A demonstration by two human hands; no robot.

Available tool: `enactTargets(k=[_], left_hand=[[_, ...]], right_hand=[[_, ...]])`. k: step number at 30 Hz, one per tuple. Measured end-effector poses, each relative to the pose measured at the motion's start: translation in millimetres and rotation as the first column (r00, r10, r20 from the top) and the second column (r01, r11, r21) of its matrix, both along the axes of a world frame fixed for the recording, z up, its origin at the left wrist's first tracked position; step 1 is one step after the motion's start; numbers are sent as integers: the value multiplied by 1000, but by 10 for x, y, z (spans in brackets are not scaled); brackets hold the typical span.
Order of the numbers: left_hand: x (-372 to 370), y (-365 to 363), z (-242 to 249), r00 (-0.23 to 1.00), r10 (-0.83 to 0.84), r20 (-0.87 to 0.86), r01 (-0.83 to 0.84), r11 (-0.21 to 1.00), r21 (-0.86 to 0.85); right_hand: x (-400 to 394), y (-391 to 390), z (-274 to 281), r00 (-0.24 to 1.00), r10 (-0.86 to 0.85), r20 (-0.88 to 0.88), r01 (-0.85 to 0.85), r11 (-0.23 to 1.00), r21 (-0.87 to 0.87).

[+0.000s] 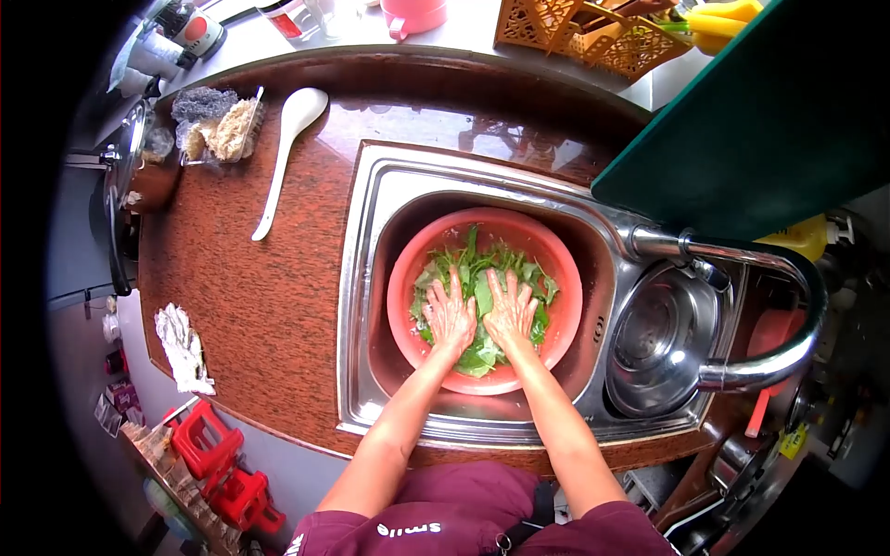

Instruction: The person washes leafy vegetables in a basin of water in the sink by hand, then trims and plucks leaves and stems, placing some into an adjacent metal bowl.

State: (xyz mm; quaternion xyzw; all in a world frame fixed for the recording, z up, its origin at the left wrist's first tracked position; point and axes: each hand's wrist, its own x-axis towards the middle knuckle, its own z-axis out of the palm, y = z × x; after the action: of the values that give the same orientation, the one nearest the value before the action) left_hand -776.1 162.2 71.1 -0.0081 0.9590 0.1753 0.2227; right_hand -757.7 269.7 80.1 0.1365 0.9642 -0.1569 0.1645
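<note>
Green leafy vegetables lie in water inside a round pink basin, which stands in the larger bowl of a steel sink. My left hand presses palm down on the leaves, its fingers spread. Beside it, my right hand also lies flat on the greens with fingers apart. Neither hand is wrapped round anything. Several leaves stick up between and beyond my fingertips, and some of the greens are hidden under my palms.
A chrome faucet arches over the right side, by a steel bowl. On the brown counter are a white ladle, scouring pads and a crumpled white cloth. A dark green board juts in at upper right.
</note>
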Motion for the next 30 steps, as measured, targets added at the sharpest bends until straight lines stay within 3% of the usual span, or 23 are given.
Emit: enactTargets(k=[4,6,8,9,12,14,16,18,20,22,23,24,25,26,28,30], left_hand=[[-7,33,-149,998,-44,-42,41,996,-76],[-24,25,-127,999,-21,48,21,1000,-4],[-16,30,-98,996,-18,83,19,1000,-9],[-48,26,-127,1000,-10,-21,10,1000,-6],[-68,10,-43,995,88,39,-90,994,61],[-2,-82,-133,980,196,10,-193,949,249],[-35,-185,-24,950,299,90,-296,769,567],[-55,-196,43,932,321,166,-353,710,610],[-27,-225,-6,923,290,254,-384,635,670],[-63,-233,50,902,322,288,-431,625,650],[-96,-282,79,888,316,334,-460,602,653],[-105,-330,122,871,308,383,-491,579,651],[-92,-359,166,897,339,285,-435,563,703],[-82,-396,223,877,368,308,-473,557,683],[-46,-461,257,899,399,180,-394,559,730],[-49,-540,292,912,406,56,-325,631,704]], right_hand=[[-22,0,-110,993,-24,116,26,999,-22],[-1,-12,-206,991,0,135,-4,1000,27],[5,-5,-265,992,-6,128,8,1000,-13],[2,-12,-213,992,-1,123,1,1000,1],[-30,62,-98,998,8,68,-8,1000,-5],[40,77,-148,999,-20,-34,20,1000,-23],[-49,39,17,992,-126,28,129,984,-124],[-54,72,-35,981,-190,45,195,951,-242],[-89,75,3,959,-269,92,284,926,-249],[-77,162,-15,943,-311,122,334,873,-357],[-13,205,-57,887,-455,76,430,754,-497],[-4,248,-20,857,-496,139,463,624,-629],[41,300,29,796,-563,222,521,451,-725],[98,351,92,727,-610,316,558,257,-789],[179,426,253,627,-690,362,553,67,-830],[221,554,369,679,-649,343,477,35,-878]])
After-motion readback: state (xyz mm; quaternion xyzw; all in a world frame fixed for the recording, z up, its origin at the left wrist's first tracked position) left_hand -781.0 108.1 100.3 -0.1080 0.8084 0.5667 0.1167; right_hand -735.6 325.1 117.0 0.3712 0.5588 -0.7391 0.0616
